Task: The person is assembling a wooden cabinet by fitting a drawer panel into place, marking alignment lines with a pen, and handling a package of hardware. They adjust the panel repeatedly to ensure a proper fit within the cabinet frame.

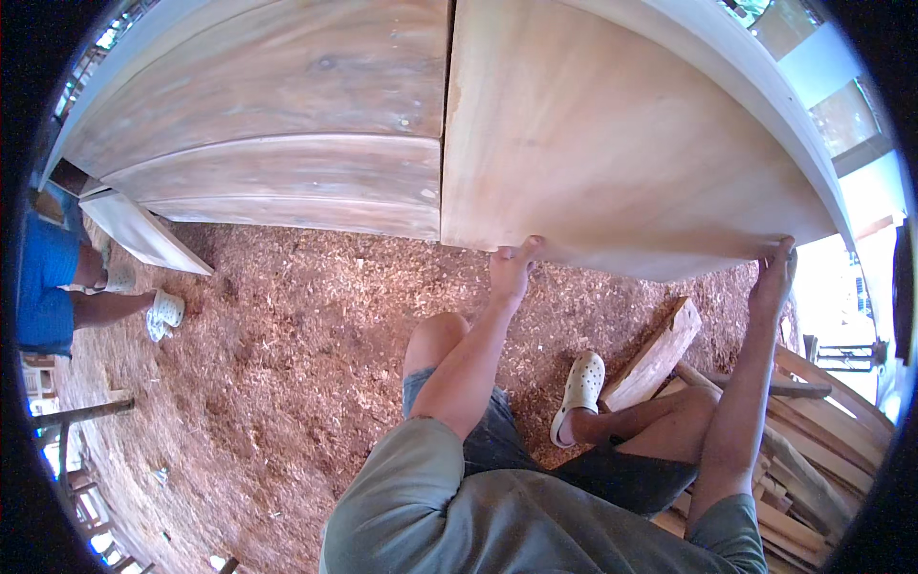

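A large, smooth, pale wooden panel [612, 134] spans the upper right. My left hand [514, 266] grips its near edge by the left corner, the thumb laid on the face and the other fingers hidden beneath. Toward the right end of that same edge, my right hand [776, 273] holds on with its fingers partly out of sight behind the wood. A narrow dark gap separates this panel from a second wooden panel [277, 86] on the left, which has darker grain and curved seams. A pale wooden frame rail [779, 91] curves along the right side.
Wood shavings cover the ground [277, 364]. A thick wood offcut [655, 354] lies beside my shoe, near a pile of boards and sticks [813, 459]. A person in blue [46, 277] stands at the far left, near a slanted board [143, 232].
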`<state>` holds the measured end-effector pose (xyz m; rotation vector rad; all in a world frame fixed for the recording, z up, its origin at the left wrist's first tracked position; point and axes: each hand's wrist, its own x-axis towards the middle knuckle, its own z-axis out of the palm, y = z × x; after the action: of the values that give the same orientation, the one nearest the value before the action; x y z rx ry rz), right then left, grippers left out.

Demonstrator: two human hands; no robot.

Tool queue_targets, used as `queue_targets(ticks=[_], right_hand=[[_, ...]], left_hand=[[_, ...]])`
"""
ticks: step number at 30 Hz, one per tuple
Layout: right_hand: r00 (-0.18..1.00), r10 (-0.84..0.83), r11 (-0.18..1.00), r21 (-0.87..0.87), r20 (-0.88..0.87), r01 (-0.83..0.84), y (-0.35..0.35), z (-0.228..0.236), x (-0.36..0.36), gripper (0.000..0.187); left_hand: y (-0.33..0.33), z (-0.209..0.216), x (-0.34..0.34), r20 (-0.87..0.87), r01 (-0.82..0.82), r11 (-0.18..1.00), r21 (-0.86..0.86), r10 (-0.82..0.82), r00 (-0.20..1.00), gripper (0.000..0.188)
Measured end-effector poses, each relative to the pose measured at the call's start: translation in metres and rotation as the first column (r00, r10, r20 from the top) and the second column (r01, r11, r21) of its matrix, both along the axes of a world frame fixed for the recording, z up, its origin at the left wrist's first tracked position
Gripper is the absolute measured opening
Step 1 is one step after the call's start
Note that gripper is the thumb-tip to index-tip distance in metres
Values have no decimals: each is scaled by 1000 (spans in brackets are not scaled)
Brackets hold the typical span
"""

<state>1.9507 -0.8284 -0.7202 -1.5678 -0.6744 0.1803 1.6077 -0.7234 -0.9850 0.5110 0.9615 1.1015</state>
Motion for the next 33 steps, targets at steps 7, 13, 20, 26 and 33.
queue_targets(ticks=[7,13,20,26,33], right_hand=[[1000,-28,1000,-6,-3,27,-1,-2,6,75],[1000,-13,1000,-11,-16,13,1,1,-3,76],[999,-26,999,-20,-19,26,-1,2,-3,76],[999,-35,999,-5,-34,35,-1,1,-1,74],[1000,-17,1000,-3,-24,17,0,2,-5,65]], left_hand=[[-1,5,0,-84,5,1000,17,-4,996,58],[0,-3,0,-39,-4,1000,-24,3,999,57],[0,-4,-2,-65,84,996,-27,-85,994,53],[-1,-2,0,-26,15,1000,20,-14,1000,52],[-2,2,-2,2,7,1000,25,-7,1000,47]])
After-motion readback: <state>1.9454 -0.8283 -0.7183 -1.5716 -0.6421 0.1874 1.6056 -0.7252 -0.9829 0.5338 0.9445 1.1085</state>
